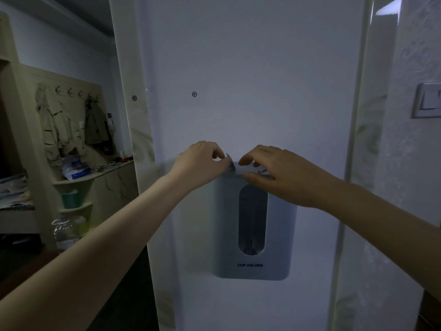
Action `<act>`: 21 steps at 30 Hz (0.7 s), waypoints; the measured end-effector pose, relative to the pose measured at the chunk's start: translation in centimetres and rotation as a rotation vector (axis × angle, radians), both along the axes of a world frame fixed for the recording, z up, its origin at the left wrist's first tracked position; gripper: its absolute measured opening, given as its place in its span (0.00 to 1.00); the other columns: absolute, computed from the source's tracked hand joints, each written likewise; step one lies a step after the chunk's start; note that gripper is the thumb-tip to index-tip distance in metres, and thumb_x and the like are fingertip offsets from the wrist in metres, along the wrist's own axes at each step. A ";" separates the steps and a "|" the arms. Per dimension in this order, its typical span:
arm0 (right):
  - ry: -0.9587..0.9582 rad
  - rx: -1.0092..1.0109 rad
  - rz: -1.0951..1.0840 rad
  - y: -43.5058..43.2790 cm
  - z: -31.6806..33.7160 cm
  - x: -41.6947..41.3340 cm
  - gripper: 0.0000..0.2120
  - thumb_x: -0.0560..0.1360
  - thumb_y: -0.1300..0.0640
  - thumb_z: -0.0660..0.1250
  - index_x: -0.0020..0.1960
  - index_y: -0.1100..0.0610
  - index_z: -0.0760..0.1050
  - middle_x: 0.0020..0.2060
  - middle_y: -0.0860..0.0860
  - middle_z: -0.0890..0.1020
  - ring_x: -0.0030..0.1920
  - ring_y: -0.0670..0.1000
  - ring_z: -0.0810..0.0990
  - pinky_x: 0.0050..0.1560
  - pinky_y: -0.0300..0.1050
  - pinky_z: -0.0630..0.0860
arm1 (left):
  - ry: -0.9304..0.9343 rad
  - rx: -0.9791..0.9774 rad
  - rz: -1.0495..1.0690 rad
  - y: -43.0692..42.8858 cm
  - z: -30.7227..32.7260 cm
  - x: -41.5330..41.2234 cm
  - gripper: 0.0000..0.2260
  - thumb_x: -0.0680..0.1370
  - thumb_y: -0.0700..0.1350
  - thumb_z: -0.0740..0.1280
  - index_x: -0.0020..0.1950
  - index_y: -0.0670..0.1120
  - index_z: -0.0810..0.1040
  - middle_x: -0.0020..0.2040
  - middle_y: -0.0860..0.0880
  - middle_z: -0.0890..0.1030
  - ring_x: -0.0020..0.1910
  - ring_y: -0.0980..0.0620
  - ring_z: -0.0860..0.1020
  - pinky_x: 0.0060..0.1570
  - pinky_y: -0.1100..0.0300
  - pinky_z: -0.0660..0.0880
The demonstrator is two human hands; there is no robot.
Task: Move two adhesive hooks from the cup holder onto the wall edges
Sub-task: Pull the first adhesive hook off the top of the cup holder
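A pale blue-grey cup holder with a dark oval window is fixed to a white wall panel. Both hands are at its top edge. My left hand pinches a small clear adhesive hook with a metal prong at the holder's top left corner. At the top right, the fingers of my right hand close around a second hook, of which only a bit of metal shows. The wall's left edge and right edge are glossy strips with a faint leaf pattern.
A light switch sits on the wall at far right. To the left a room opens with a coat rack, hanging jackets, corner shelves and a water bottle on the floor.
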State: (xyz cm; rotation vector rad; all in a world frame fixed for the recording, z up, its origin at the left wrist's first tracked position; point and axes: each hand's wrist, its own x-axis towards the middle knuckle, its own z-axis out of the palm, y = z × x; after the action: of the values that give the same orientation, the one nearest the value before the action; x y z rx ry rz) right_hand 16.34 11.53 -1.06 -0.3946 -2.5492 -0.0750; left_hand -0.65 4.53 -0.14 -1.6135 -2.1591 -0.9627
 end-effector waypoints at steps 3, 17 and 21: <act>-0.014 0.016 0.000 0.0 0.0 0.0 0.15 0.76 0.47 0.55 0.59 0.52 0.69 0.56 0.49 0.75 0.53 0.50 0.74 0.55 0.51 0.72 | -0.025 -0.023 0.003 0.5 0.1 0.1 0.09 0.72 0.51 0.64 0.45 0.48 0.79 0.49 0.50 0.81 0.48 0.49 0.78 0.50 0.53 0.74; 0.013 0.016 0.026 -0.1 -0.5 0.6 0.13 0.76 0.49 0.57 0.59 0.51 0.69 0.56 0.47 0.75 0.54 0.47 0.73 0.53 0.44 0.68 | -0.062 0.072 -0.016 0.5 -0.8 -0.1 0.05 0.74 0.43 0.65 0.39 0.44 0.77 0.40 0.48 0.79 0.43 0.47 0.77 0.43 0.56 0.71; 0.097 -0.042 0.044 -0.5 -0.7 0.6 0.13 0.76 0.49 0.58 0.58 0.53 0.69 0.55 0.49 0.76 0.52 0.50 0.74 0.54 0.50 0.72 | -0.051 0.177 -0.097 -0.8 -1.1 0.1 0.05 0.74 0.41 0.64 0.40 0.43 0.78 0.41 0.47 0.80 0.43 0.48 0.76 0.43 0.56 0.71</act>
State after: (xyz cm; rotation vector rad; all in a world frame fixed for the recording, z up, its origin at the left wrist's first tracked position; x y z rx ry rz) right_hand 16.98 11.00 -1.80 -0.3499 -2.4653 0.0136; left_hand -0.59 3.68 -1.29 -1.6373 -1.9792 -1.2003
